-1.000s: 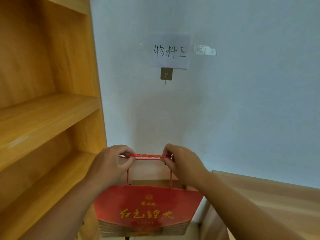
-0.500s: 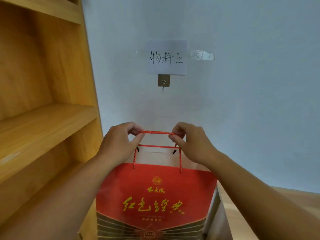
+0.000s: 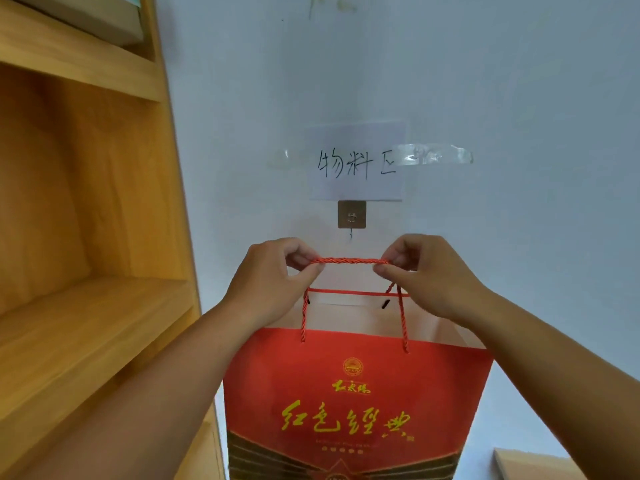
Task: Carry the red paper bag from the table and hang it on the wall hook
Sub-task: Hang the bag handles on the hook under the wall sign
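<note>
Both hands (image 3: 349, 275) pinch the cord (image 3: 349, 260) taut; the bag (image 3: 356, 403) has risen to just under the hook (image 3: 351, 233), nearly ready to loop on.

Left hand (image 3: 273, 275) and right hand (image 3: 427, 271) pinching red twisted-cord handle (image 3: 349, 261) taut between them, red paper bag (image 3: 353, 407) hanging below. Handle just under wall hook (image 3: 352, 216), not on it. Handwritten paper sign (image 3: 356, 162) above hook, wooden shelf unit (image 3: 86, 237) at left.
</note>
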